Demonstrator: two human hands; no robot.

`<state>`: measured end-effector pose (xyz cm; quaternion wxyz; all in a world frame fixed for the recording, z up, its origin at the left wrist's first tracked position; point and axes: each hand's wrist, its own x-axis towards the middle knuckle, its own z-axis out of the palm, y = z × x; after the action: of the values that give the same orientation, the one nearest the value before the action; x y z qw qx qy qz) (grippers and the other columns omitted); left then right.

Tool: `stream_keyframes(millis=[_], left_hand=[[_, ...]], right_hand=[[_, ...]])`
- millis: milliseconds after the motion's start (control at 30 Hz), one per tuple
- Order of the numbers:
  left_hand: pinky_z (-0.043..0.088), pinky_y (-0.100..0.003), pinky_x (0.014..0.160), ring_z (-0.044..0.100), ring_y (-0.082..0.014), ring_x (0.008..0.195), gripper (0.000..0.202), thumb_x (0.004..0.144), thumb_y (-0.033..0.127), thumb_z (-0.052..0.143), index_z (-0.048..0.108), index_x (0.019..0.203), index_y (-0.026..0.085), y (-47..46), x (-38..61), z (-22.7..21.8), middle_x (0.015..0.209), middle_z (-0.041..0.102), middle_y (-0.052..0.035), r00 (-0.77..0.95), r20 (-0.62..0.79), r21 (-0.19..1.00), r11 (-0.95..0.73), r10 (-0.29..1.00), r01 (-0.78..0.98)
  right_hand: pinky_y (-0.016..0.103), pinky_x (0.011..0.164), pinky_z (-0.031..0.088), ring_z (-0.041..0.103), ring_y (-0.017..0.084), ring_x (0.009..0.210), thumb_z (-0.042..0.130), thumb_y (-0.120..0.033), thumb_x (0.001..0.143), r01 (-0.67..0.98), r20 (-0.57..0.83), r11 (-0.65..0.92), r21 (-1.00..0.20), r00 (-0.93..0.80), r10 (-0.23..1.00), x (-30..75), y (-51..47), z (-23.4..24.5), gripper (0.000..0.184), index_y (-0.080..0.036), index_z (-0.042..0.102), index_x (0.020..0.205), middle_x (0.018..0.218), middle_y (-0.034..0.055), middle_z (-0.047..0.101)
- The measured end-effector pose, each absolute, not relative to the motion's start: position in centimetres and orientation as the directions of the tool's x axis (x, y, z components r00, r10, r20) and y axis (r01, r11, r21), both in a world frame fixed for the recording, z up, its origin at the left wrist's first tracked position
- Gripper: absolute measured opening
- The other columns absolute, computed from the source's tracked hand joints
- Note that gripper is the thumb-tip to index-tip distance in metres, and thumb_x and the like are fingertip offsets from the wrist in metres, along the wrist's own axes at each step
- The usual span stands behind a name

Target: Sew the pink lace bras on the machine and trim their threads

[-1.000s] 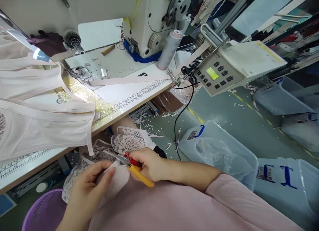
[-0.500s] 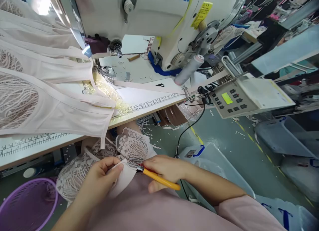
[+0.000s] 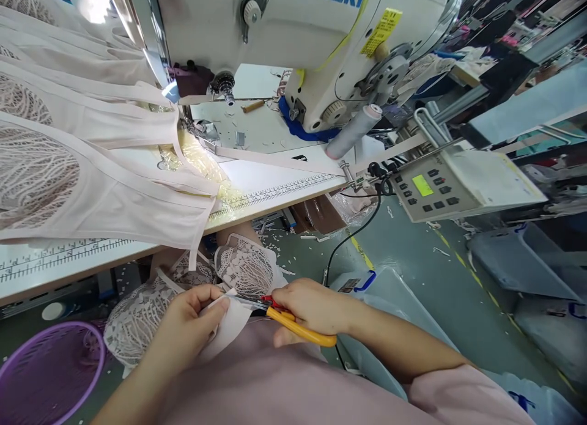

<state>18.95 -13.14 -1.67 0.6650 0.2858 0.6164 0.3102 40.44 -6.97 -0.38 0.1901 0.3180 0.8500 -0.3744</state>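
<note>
My left hand (image 3: 190, 324) pinches the edge of a pale pink fabric piece (image 3: 233, 327) in my lap. My right hand (image 3: 312, 306) grips small yellow-and-red thread snips (image 3: 287, 318), whose blades point left at the fabric edge right beside my left fingertips. White lace garment pieces (image 3: 243, 269) lie over my knees just behind both hands. A stack of pink garments with lace panels (image 3: 92, 180) lies on the sewing table's left side.
A white sewing machine (image 3: 293, 40) stands on the table (image 3: 257, 195), with a thread cone (image 3: 355, 131) and a control box (image 3: 440, 183) to its right. A purple basket (image 3: 46, 370) sits at lower left. Clear plastic bins (image 3: 380, 290) stand on the floor at right.
The view has tilted up from the first frame, revealing more of the machine. Both hands remain together in my lap; the snips stay at the fabric edge with slight shifting.
</note>
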Motion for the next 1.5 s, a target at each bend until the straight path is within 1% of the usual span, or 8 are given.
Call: stream_keyframes(millis=[300,533,800,900,1100,1233,1400,1500], left_hand=[[0.019,-0.018,0.04,0.026,-0.0048,0.04,0.034,0.067,0.049,0.065,0.057,0.064,0.016,-13.1,18.8,-1.7,0.047,0.04,0.0072,0.042,-0.617,0.786,0.618,0.786,-0.02],[0.026,-0.02,0.045,0.035,-0.009,0.046,0.027,0.067,0.045,0.064,0.062,0.063,0.018,-12.8,19.1,-1.3,0.048,0.045,0.0045,-0.031,-0.515,0.851,0.515,0.857,0.105],[0.025,-0.021,0.043,0.036,-0.0107,0.047,0.024,0.069,0.043,0.062,0.065,0.064,0.02,-12.7,18.8,-1.0,0.05,0.049,0.0031,-0.058,-0.437,0.876,0.44,0.897,0.196],[0.023,-0.021,0.042,0.034,-0.0101,0.044,0.019,0.069,0.039,0.062,0.065,0.067,0.02,-12.8,18.7,-1.4,0.049,0.048,0.0046,-0.098,-0.426,0.877,0.438,0.899,0.197],[0.028,-0.021,0.042,0.043,-0.0118,0.047,0.024,0.07,0.042,0.062,0.065,0.074,0.019,-13.2,18.3,-2.5,0.055,0.056,0.0024,-0.082,-0.398,0.896,0.406,0.914,0.179],[0.043,-0.025,0.052,0.057,-0.0174,0.058,0.026,0.079,0.042,0.053,0.067,0.082,0.02,-13.3,17.5,-3.3,0.067,0.065,-0.002,-0.002,-0.307,0.895,0.29,0.952,0.339],[0.042,-0.052,0.096,0.051,-0.0362,0.118,0.072,0.078,0.045,0.061,0.035,0.139,0.016,-14.0,17.6,-4.5,0.133,0.051,-0.0202,0.094,0.317,0.613,-0.28,0.944,0.739],[0.034,-0.06,0.102,0.046,-0.0389,0.124,0.084,0.081,0.035,0.058,0.011,0.147,0.014,-15.4,16.1,-5.6,0.138,0.045,-0.0247,0.189,0.339,0.394,-0.321,0.922,0.861]], right_hand=[[0.021,0.047,0.023,0.031,0.009,0.049,0.059,-0.056,0.082,0.662,-0.429,0.376,-0.648,-0.726,0.537,40.8,-7.9,-2.7,0.046,-0.019,0.04,0.062,0.055,-0.0053,0.036],[0.021,0.049,0.028,0.031,0.009,0.053,0.058,-0.072,0.07,0.403,-0.017,0.277,-0.872,-0.591,0.807,39.0,-8.2,-2.8,0.057,-0.02,0.036,0.06,0.057,-0.0047,0.036],[0.022,0.056,0.037,0.043,0.012,0.062,0.066,-0.023,0.071,0.39,0.059,0.329,-0.86,-0.564,0.823,37.2,-8.8,-3.0,0.018,-0.019,0.049,0.065,0.066,-0.0016,0.048],[0.023,0.056,0.038,0.045,0.013,0.063,0.062,-0.025,0.073,0.329,0.132,0.33,-0.885,-0.502,0.855,37.5,-8.7,-2.6,0.012,-0.019,0.052,0.068,0.069,0.0005,0.049],[0.023,0.054,0.036,0.039,0.011,0.057,0.068,-0.049,0.071,0.294,0.064,0.253,-0.922,-0.53,0.846,37.1,-8.8,-3.0,0.046,-0.02,0.036,0.056,0.062,-0.0021,0.042],[0.022,0.053,0.036,0.038,0.01,0.057,0.068,-0.04,0.069,0.309,-0.011,0.194,-0.931,-0.556,0.831,36.3,-9.0,-3.6,0.043,-0.02,0.032,0.057,0.062,-0.0034,0.039],[0.022,0.053,0.04,0.045,0.01,0.058,0.063,-0.033,0.072,0.238,-0.09,0.039,-0.971,-0.509,0.856,35.5,-8.6,-2.1,0.032,-0.021,0.035,0.064,0.062,-0.005,0.039],[0.023,0.05,0.044,0.055,0.011,0.055,0.066,-0.044,0.074,-0.032,-0.104,-0.142,-0.989,-0.534,0.839,35.4,-8.0,0.1,0.037,-0.021,0.037,0.072,0.065,-0.0052,0.042]])
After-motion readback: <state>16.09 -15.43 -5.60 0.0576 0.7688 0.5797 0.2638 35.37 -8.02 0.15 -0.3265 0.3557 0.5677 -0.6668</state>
